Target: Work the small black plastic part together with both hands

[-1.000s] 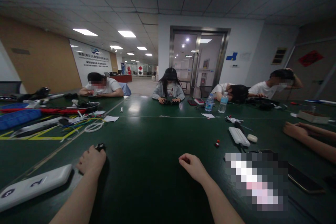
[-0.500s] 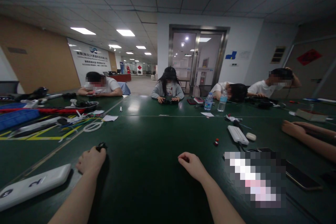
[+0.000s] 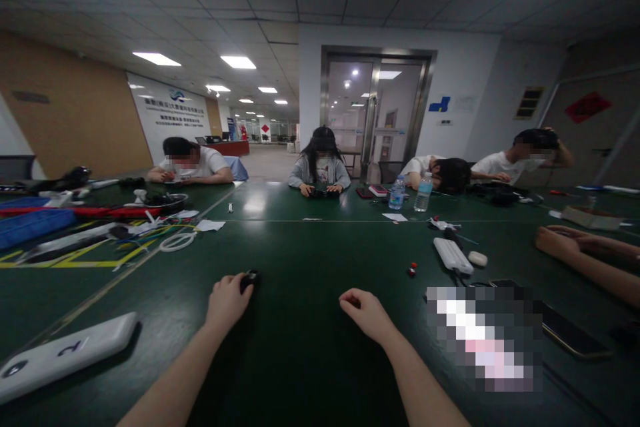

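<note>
Green table (image 3: pixel 295 253), black object (image 3: pixel 251 276) in left hand (image 3: pixel 226 300)

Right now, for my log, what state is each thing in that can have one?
Left hand, closed on an object
Dark object, gripped, partly hidden
Right hand, loosely curled
Bottles, upright
White cable, coiled
Black phone, lying flat, screen dark
Ceiling lights, lit
Glass doors, cannot tell whether shut

Your 2 bare forearms (image 3: pixel 185 360) angle inward. Your L hand (image 3: pixel 229 299) palm-down, gripping; R hand (image 3: pixel 364 313) loosely curled, thumb side up.
</note>
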The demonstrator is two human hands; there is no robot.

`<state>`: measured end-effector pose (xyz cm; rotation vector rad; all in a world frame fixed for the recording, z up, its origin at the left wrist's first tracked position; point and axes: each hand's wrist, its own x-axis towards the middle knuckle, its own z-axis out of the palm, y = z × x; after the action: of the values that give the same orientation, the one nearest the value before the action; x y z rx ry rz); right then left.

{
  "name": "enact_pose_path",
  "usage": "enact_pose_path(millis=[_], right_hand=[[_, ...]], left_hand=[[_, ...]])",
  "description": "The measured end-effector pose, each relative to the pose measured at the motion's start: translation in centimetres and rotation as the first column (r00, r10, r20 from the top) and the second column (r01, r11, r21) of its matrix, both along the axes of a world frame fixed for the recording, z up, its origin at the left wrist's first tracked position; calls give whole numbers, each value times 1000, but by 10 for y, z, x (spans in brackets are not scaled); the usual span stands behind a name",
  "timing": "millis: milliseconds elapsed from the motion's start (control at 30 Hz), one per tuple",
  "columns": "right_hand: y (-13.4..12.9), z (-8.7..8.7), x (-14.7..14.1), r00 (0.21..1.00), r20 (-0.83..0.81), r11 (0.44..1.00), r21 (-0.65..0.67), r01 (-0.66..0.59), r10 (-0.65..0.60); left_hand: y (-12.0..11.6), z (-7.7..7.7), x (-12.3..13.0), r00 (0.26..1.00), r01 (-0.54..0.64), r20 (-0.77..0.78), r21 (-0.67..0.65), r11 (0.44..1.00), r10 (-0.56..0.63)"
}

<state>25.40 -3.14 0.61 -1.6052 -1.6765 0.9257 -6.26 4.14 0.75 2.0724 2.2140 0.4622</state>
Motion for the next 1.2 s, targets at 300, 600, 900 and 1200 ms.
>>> enact_pose_path(millis=[300,600,900,1200], right_hand=[[-14,17,-20,989,63,982,125,-143,136],[-19,20,-34,950,189,949,153,-277,246],[-17,14,-37,948,222,947,177,-267,226],[-1,10,-6,967,-192,951,228,210,-168]], left_hand=[[-59,4,87,643,744,294,-19,668,-707],[-52,-3,81,612,759,330,10,651,-719],[-55,2,82,611,760,340,0,650,-715],[-59,11,82,638,743,344,-40,668,-689]])
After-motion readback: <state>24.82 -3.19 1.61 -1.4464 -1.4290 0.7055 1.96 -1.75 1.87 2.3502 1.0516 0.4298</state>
